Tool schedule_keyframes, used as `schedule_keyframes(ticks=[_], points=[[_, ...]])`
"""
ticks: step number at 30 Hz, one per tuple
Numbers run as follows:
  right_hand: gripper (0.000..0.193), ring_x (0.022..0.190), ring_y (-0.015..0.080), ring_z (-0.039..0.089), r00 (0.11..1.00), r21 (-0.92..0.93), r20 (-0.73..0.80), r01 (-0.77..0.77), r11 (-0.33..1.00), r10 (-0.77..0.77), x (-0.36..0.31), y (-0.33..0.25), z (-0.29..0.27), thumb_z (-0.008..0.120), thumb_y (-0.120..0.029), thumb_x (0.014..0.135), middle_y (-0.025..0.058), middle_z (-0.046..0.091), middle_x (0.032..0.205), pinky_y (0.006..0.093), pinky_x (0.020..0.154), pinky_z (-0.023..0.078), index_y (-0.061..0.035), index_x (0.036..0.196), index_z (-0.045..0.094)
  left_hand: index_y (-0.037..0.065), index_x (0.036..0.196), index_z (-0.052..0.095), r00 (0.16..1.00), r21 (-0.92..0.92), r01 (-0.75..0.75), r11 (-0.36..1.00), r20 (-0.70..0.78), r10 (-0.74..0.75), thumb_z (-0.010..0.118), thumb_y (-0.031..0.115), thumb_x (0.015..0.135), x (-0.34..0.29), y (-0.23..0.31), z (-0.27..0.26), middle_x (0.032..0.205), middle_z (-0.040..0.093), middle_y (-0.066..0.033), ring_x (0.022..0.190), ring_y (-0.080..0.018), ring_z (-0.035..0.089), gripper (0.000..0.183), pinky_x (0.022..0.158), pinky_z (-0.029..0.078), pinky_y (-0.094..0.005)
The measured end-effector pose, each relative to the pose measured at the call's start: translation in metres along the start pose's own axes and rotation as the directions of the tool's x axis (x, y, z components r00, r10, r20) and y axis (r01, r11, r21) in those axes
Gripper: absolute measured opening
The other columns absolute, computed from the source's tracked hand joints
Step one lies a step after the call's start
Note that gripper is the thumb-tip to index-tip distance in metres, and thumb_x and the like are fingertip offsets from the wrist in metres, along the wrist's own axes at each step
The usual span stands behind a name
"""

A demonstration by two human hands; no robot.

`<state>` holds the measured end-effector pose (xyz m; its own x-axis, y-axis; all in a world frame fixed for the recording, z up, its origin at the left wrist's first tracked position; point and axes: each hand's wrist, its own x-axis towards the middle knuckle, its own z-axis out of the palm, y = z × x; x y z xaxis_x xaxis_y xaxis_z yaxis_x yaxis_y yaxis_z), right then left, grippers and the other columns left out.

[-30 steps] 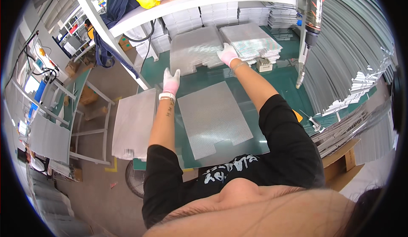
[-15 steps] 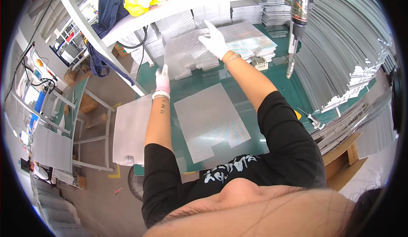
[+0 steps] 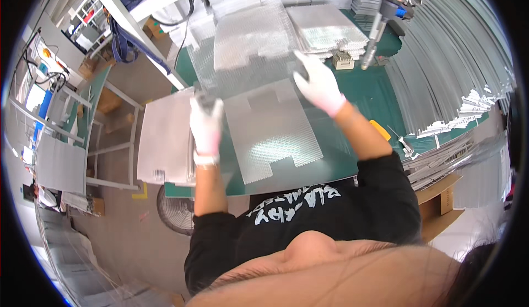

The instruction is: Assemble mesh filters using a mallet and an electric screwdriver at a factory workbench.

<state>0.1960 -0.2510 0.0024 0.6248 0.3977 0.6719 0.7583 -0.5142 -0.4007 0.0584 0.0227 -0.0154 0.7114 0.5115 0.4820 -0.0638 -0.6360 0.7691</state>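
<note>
Between my two hands hangs a thin grey mesh sheet [image 3: 248,79], blurred and see-through, tilted above the table. My left hand [image 3: 206,126], in a white glove, pinches its near left corner. My right hand [image 3: 320,85], gloved too, has thumb and fingers closed on its near right corner. Below lies another mesh sheet [image 3: 273,128] flat on the green table, with a notch cut in its near edge. Beyond the held sheet is a stack of mesh sheets [image 3: 250,34]; a second stack [image 3: 325,26] stands to its right.
A pale stack of sheets [image 3: 165,136] lies at the table's left edge. A power screwdriver [image 3: 376,34] hangs at the back right, near a small box of pins [image 3: 343,60]. Tall rows of grey sheets [image 3: 441,59] fill the right side. A white frame post [image 3: 132,28] rises at left.
Both hands have come back toward me from the far stack, closing on a mesh sheet that now hangs between them. My view has tipped slightly.
</note>
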Motion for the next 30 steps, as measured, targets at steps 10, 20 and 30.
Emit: schedule_keyframes(ticks=[10,20,30], points=[[0.066,0.103,0.0373,0.061,0.882,0.007,0.393,-0.287,0.958,0.261,-0.174,-0.029,-0.003,0.071,-0.025,0.080,0.0201,0.055,0.120,0.0413,0.086,0.052,-0.0016,0.137,0.047,0.002,0.130,0.045,0.930,0.427,0.234,0.873,0.164,-0.329,0.075,0.027,0.082,-0.183,-0.012,-0.013,0.090,0.069,-0.0110,0.074,-0.0275,0.068,0.062,0.067,0.054,-0.0375],[0.066,0.110,0.0356,0.059,0.847,0.003,0.417,-0.364,0.932,0.329,-0.167,-0.008,0.022,0.071,-0.027,0.081,0.0195,0.055,0.123,0.0400,0.091,0.051,-0.0020,0.137,0.047,0.001,0.131,0.043,0.911,0.484,0.213,0.849,0.215,-0.351,0.074,0.033,0.083,-0.169,-0.039,0.005,0.114,0.065,-0.0236,0.094,-0.0401,0.066,0.065,0.078,0.055,-0.0433],[0.066,0.113,0.0373,0.056,0.827,-0.066,0.438,-0.361,0.930,0.353,-0.179,-0.005,0.031,0.070,-0.027,0.082,0.0209,0.052,0.128,0.0405,0.094,0.049,-0.0035,0.139,0.046,0.001,0.131,0.044,0.966,0.542,0.079,0.837,0.167,-0.199,0.074,0.033,0.083,-0.181,-0.057,0.015,0.117,0.064,-0.0235,0.090,-0.0405,0.067,0.065,0.077,0.055,-0.0440]])
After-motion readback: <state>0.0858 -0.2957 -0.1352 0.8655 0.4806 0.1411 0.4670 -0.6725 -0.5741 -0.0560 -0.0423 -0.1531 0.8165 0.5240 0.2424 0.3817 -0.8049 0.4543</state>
